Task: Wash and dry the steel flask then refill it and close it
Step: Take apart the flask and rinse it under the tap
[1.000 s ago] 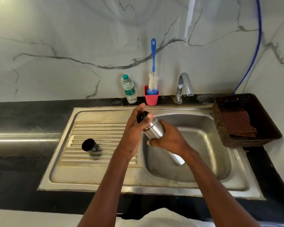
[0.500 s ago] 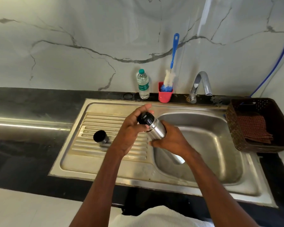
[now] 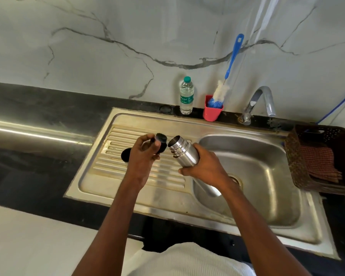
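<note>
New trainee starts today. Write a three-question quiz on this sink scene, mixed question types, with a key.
1. True or false: the black stopper is screwed into the steel flask.
2. Which hand grips the flask body?
A. left hand
B. right hand
C. both
3. Fill in: the bottle brush stands in a ___ cup behind the sink.

Key
1. False: the left hand holds the stopper clear of the flask's open mouth.
2. B
3. red
</note>
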A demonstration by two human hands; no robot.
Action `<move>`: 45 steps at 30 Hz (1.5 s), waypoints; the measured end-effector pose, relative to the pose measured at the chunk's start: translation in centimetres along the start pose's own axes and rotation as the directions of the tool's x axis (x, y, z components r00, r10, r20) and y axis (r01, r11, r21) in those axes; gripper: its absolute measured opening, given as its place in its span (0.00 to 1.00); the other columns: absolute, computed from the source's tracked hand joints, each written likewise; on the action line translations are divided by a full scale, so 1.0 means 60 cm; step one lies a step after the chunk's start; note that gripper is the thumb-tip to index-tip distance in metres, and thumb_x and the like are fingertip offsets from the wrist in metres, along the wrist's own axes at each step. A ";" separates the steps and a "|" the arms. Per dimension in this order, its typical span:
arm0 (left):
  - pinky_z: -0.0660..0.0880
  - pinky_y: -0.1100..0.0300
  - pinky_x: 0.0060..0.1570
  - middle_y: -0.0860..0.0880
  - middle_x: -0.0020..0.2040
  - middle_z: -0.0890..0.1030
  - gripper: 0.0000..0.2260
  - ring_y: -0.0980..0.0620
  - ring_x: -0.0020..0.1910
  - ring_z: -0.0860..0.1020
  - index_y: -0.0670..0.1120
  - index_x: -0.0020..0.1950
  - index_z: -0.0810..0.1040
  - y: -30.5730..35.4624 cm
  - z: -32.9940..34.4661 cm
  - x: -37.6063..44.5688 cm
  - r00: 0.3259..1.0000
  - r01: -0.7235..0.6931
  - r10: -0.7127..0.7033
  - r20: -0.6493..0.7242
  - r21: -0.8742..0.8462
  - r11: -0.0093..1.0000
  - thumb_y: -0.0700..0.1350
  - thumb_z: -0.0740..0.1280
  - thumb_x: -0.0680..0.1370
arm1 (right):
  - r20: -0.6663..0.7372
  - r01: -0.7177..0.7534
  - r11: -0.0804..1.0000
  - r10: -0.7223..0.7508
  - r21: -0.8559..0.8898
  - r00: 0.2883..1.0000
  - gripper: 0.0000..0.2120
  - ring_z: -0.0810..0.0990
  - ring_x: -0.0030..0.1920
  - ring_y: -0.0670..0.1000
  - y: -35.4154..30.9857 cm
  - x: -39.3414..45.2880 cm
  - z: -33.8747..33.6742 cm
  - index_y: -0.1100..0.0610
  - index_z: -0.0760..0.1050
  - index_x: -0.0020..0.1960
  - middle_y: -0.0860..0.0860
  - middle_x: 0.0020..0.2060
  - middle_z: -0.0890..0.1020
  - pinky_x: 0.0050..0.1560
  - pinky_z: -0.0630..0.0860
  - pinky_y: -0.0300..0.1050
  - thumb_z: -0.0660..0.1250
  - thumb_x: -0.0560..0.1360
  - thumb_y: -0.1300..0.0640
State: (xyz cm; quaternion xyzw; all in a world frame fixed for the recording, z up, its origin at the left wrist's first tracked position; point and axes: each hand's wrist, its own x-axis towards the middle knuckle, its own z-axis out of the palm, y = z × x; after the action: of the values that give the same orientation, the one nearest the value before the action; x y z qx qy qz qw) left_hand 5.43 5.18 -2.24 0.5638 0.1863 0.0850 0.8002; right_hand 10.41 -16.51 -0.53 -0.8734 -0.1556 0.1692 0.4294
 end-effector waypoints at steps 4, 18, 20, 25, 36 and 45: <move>0.81 0.62 0.53 0.46 0.60 0.83 0.24 0.47 0.60 0.82 0.46 0.65 0.81 -0.071 -0.050 -0.004 0.992 0.021 0.016 -0.124 0.288 0.958 0.36 0.81 0.71 | 0.015 -0.020 0.999 0.019 0.043 1.000 0.32 0.81 0.45 0.40 0.000 0.007 0.019 0.42 0.75 0.59 0.40 0.47 0.82 0.41 0.73 0.38 0.85 0.60 0.49; 0.79 0.46 0.59 0.50 0.57 0.83 0.34 0.46 0.56 0.81 0.63 0.71 0.75 -0.185 -0.121 -0.015 0.943 0.163 0.122 -0.309 0.751 0.640 0.56 0.82 0.67 | 0.077 -0.012 1.000 0.011 0.016 0.997 0.32 0.82 0.45 0.46 -0.007 0.024 0.095 0.44 0.74 0.58 0.44 0.48 0.83 0.47 0.81 0.50 0.84 0.58 0.47; 0.78 0.47 0.60 0.49 0.62 0.82 0.38 0.46 0.61 0.78 0.60 0.75 0.71 -0.181 -0.119 -0.020 0.952 0.121 0.150 -0.267 0.778 0.616 0.56 0.82 0.68 | 0.076 -0.014 1.000 0.013 0.016 0.997 0.32 0.82 0.45 0.46 -0.006 0.024 0.098 0.44 0.74 0.58 0.44 0.48 0.83 0.47 0.81 0.49 0.84 0.58 0.48; 0.73 0.55 0.60 0.52 0.65 0.77 0.27 0.53 0.63 0.72 0.51 0.73 0.72 -0.152 -0.111 -0.059 0.916 -0.074 0.364 -0.169 0.820 0.568 0.60 0.71 0.79 | 0.068 -0.013 0.999 0.011 0.032 0.998 0.32 0.82 0.45 0.44 -0.001 0.023 0.087 0.45 0.74 0.60 0.43 0.48 0.82 0.44 0.78 0.43 0.85 0.60 0.50; 0.76 0.55 0.55 0.52 0.57 0.85 0.19 0.52 0.57 0.80 0.55 0.62 0.82 -0.048 0.034 -0.044 0.969 -0.216 0.248 -0.016 0.436 0.873 0.65 0.65 0.80 | 0.001 -0.072 0.991 0.072 0.117 0.997 0.32 0.82 0.46 0.43 0.039 0.003 0.022 0.43 0.75 0.60 0.42 0.49 0.83 0.44 0.77 0.41 0.85 0.60 0.52; 0.74 0.56 0.60 0.56 0.64 0.81 0.14 0.56 0.65 0.78 0.52 0.66 0.81 -0.120 0.081 -0.008 0.983 -0.183 0.139 0.119 0.699 0.692 0.55 0.69 0.83 | -0.191 -0.170 0.936 0.236 0.308 0.953 0.35 0.83 0.51 0.45 0.105 -0.036 -0.049 0.48 0.73 0.63 0.43 0.52 0.83 0.51 0.81 0.47 0.86 0.62 0.46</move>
State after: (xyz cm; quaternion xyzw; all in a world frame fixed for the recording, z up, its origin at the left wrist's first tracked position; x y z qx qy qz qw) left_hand 6.34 -1.73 -7.45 0.8432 0.1317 0.0608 0.5177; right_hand 10.54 -23.14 -3.53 -0.8265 0.0119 0.1339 0.5467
